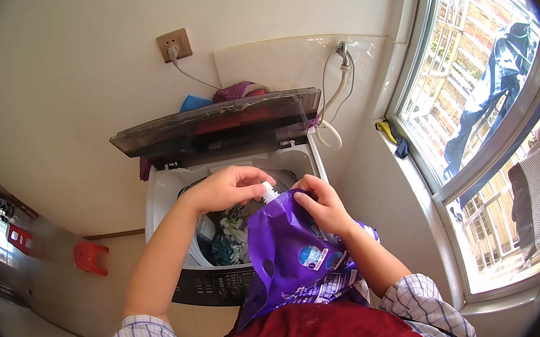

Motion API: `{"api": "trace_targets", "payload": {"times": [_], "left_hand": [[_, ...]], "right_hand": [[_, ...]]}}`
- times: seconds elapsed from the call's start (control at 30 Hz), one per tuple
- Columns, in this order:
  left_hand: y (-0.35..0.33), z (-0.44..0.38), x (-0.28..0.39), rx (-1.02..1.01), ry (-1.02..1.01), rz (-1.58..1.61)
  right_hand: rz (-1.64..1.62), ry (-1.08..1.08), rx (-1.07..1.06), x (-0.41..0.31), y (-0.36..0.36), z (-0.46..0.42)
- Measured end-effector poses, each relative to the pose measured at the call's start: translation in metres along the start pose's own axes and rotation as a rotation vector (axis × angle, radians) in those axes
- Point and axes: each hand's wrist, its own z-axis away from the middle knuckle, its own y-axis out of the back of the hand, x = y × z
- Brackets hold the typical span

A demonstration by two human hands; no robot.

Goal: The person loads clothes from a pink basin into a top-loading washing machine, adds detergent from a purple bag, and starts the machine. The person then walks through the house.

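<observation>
A purple plastic refill pouch [285, 247] with printed writing leans against my front, its top tilted away from me over an open top-loading washing machine [158, 222]. My right hand [322, 205] grips the pouch's upper right edge, thumb on the near face. At the white spout [269, 194] on its top corner, my left hand [227, 189] pinches the white cap between thumb and fingers. Whether the cap is still on the spout is hard to tell. Inside the drum lie dark green and pale clothes [228, 239], partly hidden by the pouch and my left hand.
The raised dark lid [219, 124] stands behind the drum, cloths behind it. A tap with a hose [343, 58] and a socket with a plug [174, 46] are on the wall. Right is a barred window [423, 99]; red plastic stools [91, 258] stand far left.
</observation>
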Motion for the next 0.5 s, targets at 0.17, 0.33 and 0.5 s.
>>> {"api": "trace_targets", "payload": {"times": [0.17, 0.33, 0.5], "left_hand": [[0.003, -0.008, -0.007, -0.065, 0.010, 0.059], [-0.008, -0.013, -0.039, -0.004, 0.052, 0.216], [-0.008, 0.020, -0.001, 0.052, -0.402, -0.542]], "right_hand": [[0.027, -0.005, 0.004, -0.003, 0.001, 0.001], [-0.019, -0.013, 0.008, -0.003, -0.002, 0.003], [0.017, 0.018, -0.014, -0.001, 0.002, 0.003]]}}
